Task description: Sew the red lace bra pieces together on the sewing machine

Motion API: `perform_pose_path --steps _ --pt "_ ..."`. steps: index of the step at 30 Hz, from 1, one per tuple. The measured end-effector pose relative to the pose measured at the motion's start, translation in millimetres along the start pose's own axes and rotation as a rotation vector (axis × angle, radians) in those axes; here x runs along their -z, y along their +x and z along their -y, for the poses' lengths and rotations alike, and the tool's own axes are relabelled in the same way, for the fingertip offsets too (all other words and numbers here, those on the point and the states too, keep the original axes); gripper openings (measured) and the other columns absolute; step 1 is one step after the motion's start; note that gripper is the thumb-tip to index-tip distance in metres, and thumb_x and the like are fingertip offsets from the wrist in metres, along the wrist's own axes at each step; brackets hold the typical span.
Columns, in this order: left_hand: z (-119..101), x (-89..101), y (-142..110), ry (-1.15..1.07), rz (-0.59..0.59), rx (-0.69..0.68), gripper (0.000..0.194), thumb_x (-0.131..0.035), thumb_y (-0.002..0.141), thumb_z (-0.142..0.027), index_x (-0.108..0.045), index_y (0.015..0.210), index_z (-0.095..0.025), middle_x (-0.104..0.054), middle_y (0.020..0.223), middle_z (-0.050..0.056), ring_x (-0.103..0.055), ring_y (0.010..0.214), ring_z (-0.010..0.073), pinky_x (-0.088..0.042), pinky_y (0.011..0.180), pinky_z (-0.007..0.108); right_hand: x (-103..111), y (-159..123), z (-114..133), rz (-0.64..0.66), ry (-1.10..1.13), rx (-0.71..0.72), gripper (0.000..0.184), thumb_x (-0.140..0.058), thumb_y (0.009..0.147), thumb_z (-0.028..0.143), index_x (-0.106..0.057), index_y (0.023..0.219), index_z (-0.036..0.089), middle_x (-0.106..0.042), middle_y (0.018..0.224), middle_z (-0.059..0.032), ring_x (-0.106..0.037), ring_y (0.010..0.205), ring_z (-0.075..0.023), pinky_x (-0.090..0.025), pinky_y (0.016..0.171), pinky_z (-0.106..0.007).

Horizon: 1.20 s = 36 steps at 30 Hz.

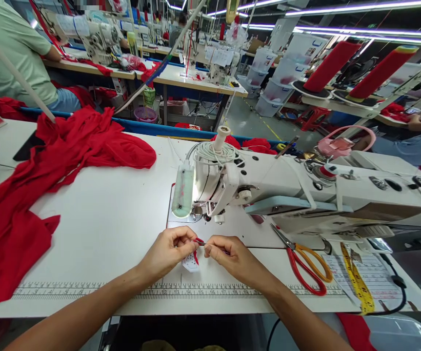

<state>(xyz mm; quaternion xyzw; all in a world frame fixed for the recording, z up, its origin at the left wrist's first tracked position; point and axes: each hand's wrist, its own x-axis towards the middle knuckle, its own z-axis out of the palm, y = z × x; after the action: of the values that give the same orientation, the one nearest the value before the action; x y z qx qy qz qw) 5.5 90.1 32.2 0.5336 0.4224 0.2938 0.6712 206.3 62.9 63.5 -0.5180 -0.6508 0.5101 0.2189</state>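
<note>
My left hand (pixel 170 249) pinches a narrow red fabric strip (pixel 196 257) between thumb and fingertips. A small white printed label (pixel 190 263) hangs under those fingers, beside the strip. Close on the right, my right hand (pixel 232 256) is closed, with its thumb and forefinger pressed together. A tiny dark, thin piece (pixel 200 243) shows between the two hands, touching the red strip; its kind is too small to tell. Both hands are over the table's front part, just before the sewing machine (pixel 217 187) and its needle area.
Red fabric (pixel 86 146) is heaped at left. Scissors (pixel 307 268) with red and orange handles lie right of my hands, near a yellow tape measure (pixel 356 278) on paper. A ruler strip (pixel 130 292) runs along the front edge. Red thread cones (pixel 332 66) stand behind.
</note>
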Motion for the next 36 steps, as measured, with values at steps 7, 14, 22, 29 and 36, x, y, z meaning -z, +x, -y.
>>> perform_pose_path --steps 7,14,22,29,36 --pt "0.5 0.0 0.0 -0.034 0.016 0.023 0.039 -0.074 0.079 -0.05 -0.063 0.081 -0.014 -0.054 0.068 -0.002 -0.046 0.062 0.0104 -0.035 0.057 0.023 -3.4 -0.9 -7.3 -0.163 -0.053 0.032 0.032 -0.046 0.098 0.051 -0.054 0.088 0.022 -0.044 0.07 0.0047 -0.037 0.063 -0.0127 -0.03 0.057 -0.025" --pt "-4.0 -0.5 -0.8 -0.039 0.043 0.019 0.041 -0.079 0.075 -0.052 -0.061 0.079 -0.015 -0.05 0.064 -0.004 -0.043 0.06 0.0096 -0.034 0.056 0.022 -16.0 19.2 -9.1 -0.191 0.091 0.045 0.017 -0.055 0.087 0.032 -0.053 0.075 0.021 -0.036 0.062 0.0067 -0.032 0.06 -0.0112 -0.026 0.055 -0.025" --pt "-4.9 -0.4 -2.6 -0.032 0.031 -0.008 0.041 -0.068 0.083 -0.055 -0.055 0.079 -0.016 -0.047 0.061 -0.005 -0.041 0.056 0.0086 -0.033 0.054 0.022 -16.3 19.2 -10.2 -0.147 0.172 0.067 0.022 -0.055 0.087 0.035 -0.049 0.072 0.021 -0.034 0.064 0.0064 -0.03 0.061 -0.011 -0.025 0.056 -0.026" --pt "-3.6 0.1 -1.5 0.067 -0.003 -0.05 0.027 -0.065 0.087 -0.043 -0.058 0.084 -0.016 -0.053 0.067 -0.003 -0.049 0.061 0.0105 -0.041 0.056 0.021 -17.6 20.1 -13.2 -0.146 0.229 0.069 0.026 -0.056 0.089 0.039 -0.049 0.073 0.02 -0.036 0.067 0.0056 -0.031 0.063 -0.0114 -0.026 0.058 -0.026" --pt "1.4 -1.6 -7.8 0.401 -0.155 -0.473 0.005 -0.059 0.092 -0.02 -0.063 0.089 -0.021 -0.06 0.088 0.0 -0.059 0.076 0.0121 -0.051 0.067 0.022 -15.8 17.3 -12.4 -0.109 0.346 0.062 0.03 -0.06 0.089 0.044 -0.05 0.074 0.02 -0.033 0.066 0.0064 -0.029 0.061 -0.0103 -0.023 0.056 -0.026"
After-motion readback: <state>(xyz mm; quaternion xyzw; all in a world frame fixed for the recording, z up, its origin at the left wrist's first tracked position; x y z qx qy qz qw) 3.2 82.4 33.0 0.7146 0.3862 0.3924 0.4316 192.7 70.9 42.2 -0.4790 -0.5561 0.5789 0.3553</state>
